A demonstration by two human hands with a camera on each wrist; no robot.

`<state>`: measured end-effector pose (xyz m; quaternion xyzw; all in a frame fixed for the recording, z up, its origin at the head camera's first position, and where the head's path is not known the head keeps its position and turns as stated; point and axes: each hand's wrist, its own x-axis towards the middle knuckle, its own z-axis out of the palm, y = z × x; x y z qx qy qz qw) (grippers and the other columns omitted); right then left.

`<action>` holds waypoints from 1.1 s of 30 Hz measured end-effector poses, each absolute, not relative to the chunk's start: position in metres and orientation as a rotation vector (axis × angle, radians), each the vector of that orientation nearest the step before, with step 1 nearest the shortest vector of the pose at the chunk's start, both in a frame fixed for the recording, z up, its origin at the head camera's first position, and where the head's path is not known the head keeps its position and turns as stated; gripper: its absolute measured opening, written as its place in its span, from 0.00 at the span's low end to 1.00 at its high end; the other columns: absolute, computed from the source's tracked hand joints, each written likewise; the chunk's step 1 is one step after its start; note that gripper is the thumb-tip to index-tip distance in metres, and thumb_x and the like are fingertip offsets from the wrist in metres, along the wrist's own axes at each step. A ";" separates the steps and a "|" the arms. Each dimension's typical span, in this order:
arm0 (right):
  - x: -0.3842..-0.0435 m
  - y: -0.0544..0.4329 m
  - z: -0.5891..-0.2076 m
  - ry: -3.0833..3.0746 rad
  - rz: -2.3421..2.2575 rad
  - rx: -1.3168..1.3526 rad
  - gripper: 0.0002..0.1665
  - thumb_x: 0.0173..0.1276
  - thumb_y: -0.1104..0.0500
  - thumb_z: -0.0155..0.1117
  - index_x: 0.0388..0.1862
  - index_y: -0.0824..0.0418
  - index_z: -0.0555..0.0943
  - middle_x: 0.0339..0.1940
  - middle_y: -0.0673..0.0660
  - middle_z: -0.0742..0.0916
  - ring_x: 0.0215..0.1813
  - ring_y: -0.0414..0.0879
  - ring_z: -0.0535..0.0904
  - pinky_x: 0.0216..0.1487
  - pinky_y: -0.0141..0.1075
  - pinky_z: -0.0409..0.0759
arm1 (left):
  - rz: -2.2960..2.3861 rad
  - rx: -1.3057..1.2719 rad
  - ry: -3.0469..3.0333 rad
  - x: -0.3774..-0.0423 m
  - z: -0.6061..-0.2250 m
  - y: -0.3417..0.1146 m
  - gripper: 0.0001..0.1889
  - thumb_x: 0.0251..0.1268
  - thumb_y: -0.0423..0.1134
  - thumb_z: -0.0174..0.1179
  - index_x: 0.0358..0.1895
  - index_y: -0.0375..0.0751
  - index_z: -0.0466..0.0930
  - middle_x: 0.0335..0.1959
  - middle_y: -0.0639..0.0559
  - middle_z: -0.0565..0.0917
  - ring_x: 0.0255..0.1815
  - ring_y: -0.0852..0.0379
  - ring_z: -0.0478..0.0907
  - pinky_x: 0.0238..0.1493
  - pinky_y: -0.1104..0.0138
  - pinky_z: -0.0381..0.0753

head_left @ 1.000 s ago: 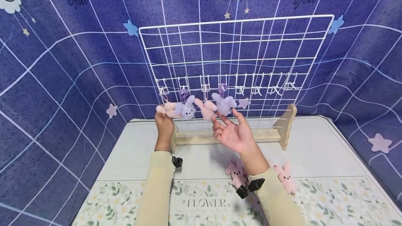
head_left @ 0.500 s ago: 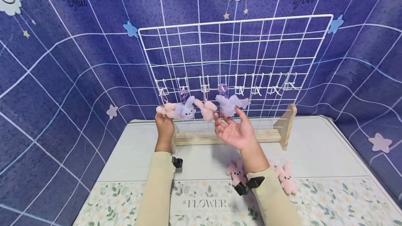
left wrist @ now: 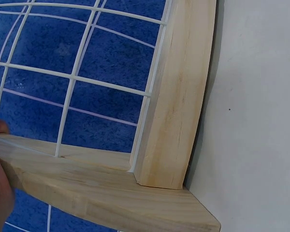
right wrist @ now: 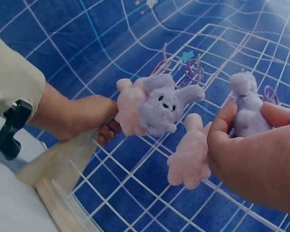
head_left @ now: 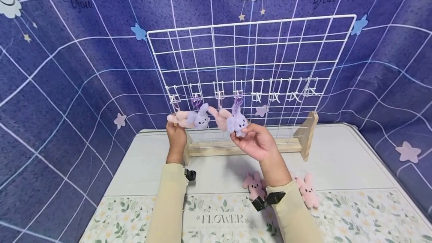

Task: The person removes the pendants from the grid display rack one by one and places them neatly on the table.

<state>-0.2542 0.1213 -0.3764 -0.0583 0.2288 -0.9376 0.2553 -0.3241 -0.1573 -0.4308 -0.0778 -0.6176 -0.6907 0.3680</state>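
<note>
Left arm [head_left: 165, 205] reaching near to far, almost straight; left hand [head_left: 177, 140] at far end, fingers curled in a grip. Right arm [head_left: 293, 211] slanting leftward as it reaches; right hand [head_left: 254, 143] palm partly upturned, thumb and fingers pinching. Pale sleeves [head_left: 167, 183], forearms bare beyond.

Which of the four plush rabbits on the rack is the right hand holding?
The rightmost lavender rabbit in the head view. The right hand pinches it, not the other lavender rabbit or either hanging pink rabbit.
</note>
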 end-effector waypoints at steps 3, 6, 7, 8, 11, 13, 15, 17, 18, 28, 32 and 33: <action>-0.252 0.120 -0.373 0.707 -2.552 -0.198 0.33 0.62 0.79 0.40 0.61 0.55 0.70 0.58 0.55 0.76 0.54 0.47 0.74 0.52 0.35 0.83 | -1.771 -0.202 -1.581 -0.326 -0.433 -0.159 0.07 0.74 0.25 0.54 0.44 0.23 0.80 0.34 0.72 0.83 0.41 0.71 0.78 0.48 0.77 0.77; -0.250 0.121 -0.371 0.789 -2.553 -0.224 0.35 0.64 0.80 0.39 0.64 0.53 0.71 0.59 0.55 0.76 0.56 0.46 0.74 0.52 0.34 0.83 | -1.773 -0.203 -1.580 -0.335 -0.441 -0.163 0.07 0.74 0.24 0.54 0.42 0.32 0.83 0.34 0.71 0.84 0.40 0.71 0.78 0.48 0.77 0.78; -0.250 0.121 -0.371 0.815 -2.553 -0.228 0.35 0.64 0.80 0.40 0.64 0.53 0.71 0.59 0.55 0.76 0.56 0.46 0.74 0.52 0.33 0.83 | -1.776 -0.203 -1.577 -0.338 -0.444 -0.164 0.09 0.74 0.24 0.54 0.41 0.36 0.83 0.33 0.71 0.84 0.40 0.71 0.78 0.47 0.77 0.78; -0.249 0.121 -0.370 0.844 -2.552 -0.232 0.35 0.65 0.80 0.40 0.65 0.53 0.71 0.59 0.55 0.77 0.55 0.46 0.74 0.52 0.33 0.83 | -1.777 -0.201 -1.575 -0.341 -0.447 -0.165 0.10 0.73 0.24 0.54 0.40 0.38 0.84 0.33 0.71 0.84 0.40 0.71 0.78 0.47 0.77 0.78; -0.247 0.122 -0.368 0.912 -2.543 -0.249 0.37 0.65 0.80 0.41 0.68 0.54 0.71 0.57 0.54 0.78 0.55 0.45 0.75 0.52 0.33 0.84 | -1.768 -0.193 -1.578 -0.347 -0.453 -0.168 0.10 0.73 0.23 0.54 0.40 0.38 0.83 0.32 0.71 0.83 0.39 0.71 0.78 0.46 0.77 0.77; -0.245 0.123 -0.367 0.937 -2.539 -0.268 0.39 0.65 0.80 0.43 0.70 0.53 0.71 0.56 0.54 0.78 0.54 0.45 0.76 0.52 0.33 0.84 | -1.756 -0.196 -1.580 -0.348 -0.455 -0.168 0.07 0.73 0.24 0.54 0.41 0.32 0.82 0.31 0.70 0.83 0.37 0.70 0.77 0.44 0.76 0.77; -0.243 0.124 -0.367 0.957 -2.531 -0.302 0.40 0.66 0.80 0.43 0.72 0.52 0.72 0.56 0.53 0.78 0.52 0.44 0.76 0.50 0.33 0.84 | -1.733 -0.201 -1.588 -0.349 -0.455 -0.167 0.05 0.72 0.24 0.54 0.43 0.26 0.80 0.30 0.70 0.82 0.35 0.70 0.76 0.41 0.76 0.77; -0.241 0.124 -0.366 0.987 -2.519 -0.347 0.41 0.67 0.78 0.42 0.74 0.50 0.71 0.55 0.52 0.78 0.50 0.43 0.76 0.49 0.32 0.83 | -1.722 -0.210 -1.585 -0.350 -0.455 -0.167 0.05 0.71 0.25 0.55 0.43 0.27 0.79 0.30 0.69 0.81 0.33 0.69 0.76 0.39 0.75 0.76; -0.240 0.124 -0.365 1.005 -2.519 -0.358 0.41 0.67 0.77 0.42 0.75 0.50 0.71 0.54 0.52 0.78 0.50 0.43 0.76 0.49 0.32 0.83 | -1.718 -0.213 -1.586 -0.350 -0.455 -0.167 0.05 0.71 0.25 0.55 0.43 0.25 0.79 0.29 0.69 0.81 0.32 0.69 0.75 0.38 0.75 0.76; -0.227 0.125 -0.357 1.027 -2.562 -0.529 0.37 0.70 0.74 0.46 0.75 0.50 0.62 0.69 0.51 0.80 0.59 0.42 0.80 0.54 0.35 0.86 | -1.729 -0.171 -1.595 -0.353 -0.455 -0.169 0.08 0.72 0.24 0.55 0.46 0.19 0.78 0.33 0.73 0.83 0.40 0.71 0.78 0.47 0.77 0.77; -0.223 0.126 -0.356 0.955 -2.561 -0.639 0.38 0.72 0.73 0.45 0.77 0.51 0.59 0.76 0.52 0.79 0.64 0.42 0.79 0.54 0.36 0.86 | -1.737 -0.178 -1.599 -0.349 -0.452 -0.167 0.09 0.72 0.24 0.53 0.46 0.17 0.77 0.32 0.74 0.83 0.39 0.73 0.77 0.47 0.77 0.77; -0.221 0.127 -0.355 0.951 -2.560 -0.657 0.38 0.72 0.73 0.45 0.78 0.51 0.58 0.77 0.52 0.79 0.65 0.42 0.79 0.54 0.36 0.86 | -1.740 -0.184 -1.598 -0.346 -0.449 -0.165 0.09 0.72 0.24 0.54 0.46 0.17 0.77 0.32 0.74 0.83 0.39 0.73 0.77 0.47 0.77 0.77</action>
